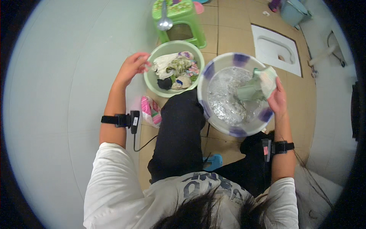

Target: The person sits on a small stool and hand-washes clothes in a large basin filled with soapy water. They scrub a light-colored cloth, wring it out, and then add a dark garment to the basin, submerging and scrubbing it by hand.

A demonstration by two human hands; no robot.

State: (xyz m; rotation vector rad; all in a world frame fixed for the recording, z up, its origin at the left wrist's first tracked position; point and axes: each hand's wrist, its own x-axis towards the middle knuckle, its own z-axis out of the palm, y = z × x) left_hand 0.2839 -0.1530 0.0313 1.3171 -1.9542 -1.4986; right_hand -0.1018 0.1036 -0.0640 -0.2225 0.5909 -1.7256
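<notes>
Pale green cloth (256,87) hangs wet over the clear, purple-patched basin (209,72) of soapy water, right hand (278,101) clenched on its edge. A pink-and-white packet (150,111) lies on the tiled floor beside the black-clad knee. Left hand (132,66), fingers loosely curled, touches the rim of the green basin (152,82) of mixed laundry. Behind stands a green stool (179,21).

The single head camera is looking steeply down from above the person's own head, close in, taking in both forearms rising from the lower frame and tiled floor (228,34) bending toward the rim.
</notes>
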